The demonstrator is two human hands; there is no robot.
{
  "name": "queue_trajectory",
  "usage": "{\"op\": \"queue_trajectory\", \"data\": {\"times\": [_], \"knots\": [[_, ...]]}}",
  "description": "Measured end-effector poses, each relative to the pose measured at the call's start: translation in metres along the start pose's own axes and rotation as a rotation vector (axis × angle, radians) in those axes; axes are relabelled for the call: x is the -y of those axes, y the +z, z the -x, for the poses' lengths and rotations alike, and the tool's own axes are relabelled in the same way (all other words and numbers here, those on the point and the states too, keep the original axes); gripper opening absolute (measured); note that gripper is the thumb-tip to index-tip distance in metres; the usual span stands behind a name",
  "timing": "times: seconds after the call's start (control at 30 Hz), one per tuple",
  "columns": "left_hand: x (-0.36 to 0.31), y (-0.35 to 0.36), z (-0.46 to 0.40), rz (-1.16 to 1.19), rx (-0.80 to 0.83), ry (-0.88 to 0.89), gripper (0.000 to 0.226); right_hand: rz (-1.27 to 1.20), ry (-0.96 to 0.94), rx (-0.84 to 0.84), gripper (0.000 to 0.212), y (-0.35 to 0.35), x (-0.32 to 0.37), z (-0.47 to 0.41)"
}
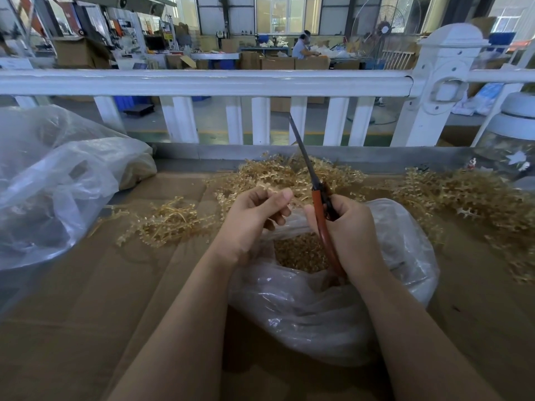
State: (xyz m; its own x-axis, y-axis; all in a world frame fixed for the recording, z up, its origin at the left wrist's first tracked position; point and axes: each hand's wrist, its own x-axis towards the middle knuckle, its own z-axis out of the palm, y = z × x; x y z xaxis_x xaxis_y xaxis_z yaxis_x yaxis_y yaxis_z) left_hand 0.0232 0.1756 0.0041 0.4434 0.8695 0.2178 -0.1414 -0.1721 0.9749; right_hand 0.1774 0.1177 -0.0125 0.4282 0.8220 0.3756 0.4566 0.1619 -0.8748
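My right hand [348,227] grips a pair of scissors [320,204] with orange handles, their blades closed and pointing up and away. My left hand [254,215] pinches a golden plastic sprue strip [267,188] between thumb and fingers, just left of the scissors. Both hands hover over an open clear plastic bag [333,299] that holds small golden pieces [301,251]. Piles of golden sprue strips [289,172] lie on the cardboard-covered table [86,314] behind the hands.
More sprue heaps lie at the right [469,198] and at the left [170,221]. A large clear bag [58,180] sits at the left. A white railing [202,82] runs behind the table. A clear jar [509,146] stands at the far right.
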Motion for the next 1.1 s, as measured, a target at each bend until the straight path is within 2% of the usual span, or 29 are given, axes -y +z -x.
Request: {"op": "queue_trajectory", "data": {"times": [0.07,0.23,0.33,0.53,0.7,0.87,0.97,1.1], "knots": [[0.0008,0.0001,-0.0011,0.017,-0.047,-0.027,0.032,0.005,-0.013,0.003,0.023,-0.0001,0.0013,0.0008],[-0.0001,0.0021,-0.0036,0.205,-0.126,-0.073,0.006,0.009,-0.005,0.028,0.022,0.0007,0.0020,0.0022],[-0.0010,0.0032,-0.0034,0.322,-0.131,-0.081,0.014,0.000,0.003,0.034,0.022,0.0006,0.0024,0.0023],[0.0004,0.0028,-0.0041,0.332,-0.138,-0.088,0.012,0.012,0.002,0.069,0.029,0.0027,0.0013,0.0027],[0.0017,0.0014,-0.0046,0.323,-0.099,-0.049,0.009,0.040,0.005,0.070,0.026,0.0010,0.0007,0.0024],[0.0000,0.0026,-0.0046,0.304,-0.094,0.002,0.004,0.273,-0.042,0.007,0.055,-0.0011,-0.0005,0.0040],[-0.0007,0.0002,-0.0042,0.272,-0.100,0.038,0.015,0.393,-0.109,0.011,0.056,-0.0020,-0.0010,0.0056],[-0.0007,-0.0020,-0.0044,0.280,-0.095,0.071,0.010,0.458,-0.151,0.037,0.063,-0.0031,-0.0014,0.0064]]}}
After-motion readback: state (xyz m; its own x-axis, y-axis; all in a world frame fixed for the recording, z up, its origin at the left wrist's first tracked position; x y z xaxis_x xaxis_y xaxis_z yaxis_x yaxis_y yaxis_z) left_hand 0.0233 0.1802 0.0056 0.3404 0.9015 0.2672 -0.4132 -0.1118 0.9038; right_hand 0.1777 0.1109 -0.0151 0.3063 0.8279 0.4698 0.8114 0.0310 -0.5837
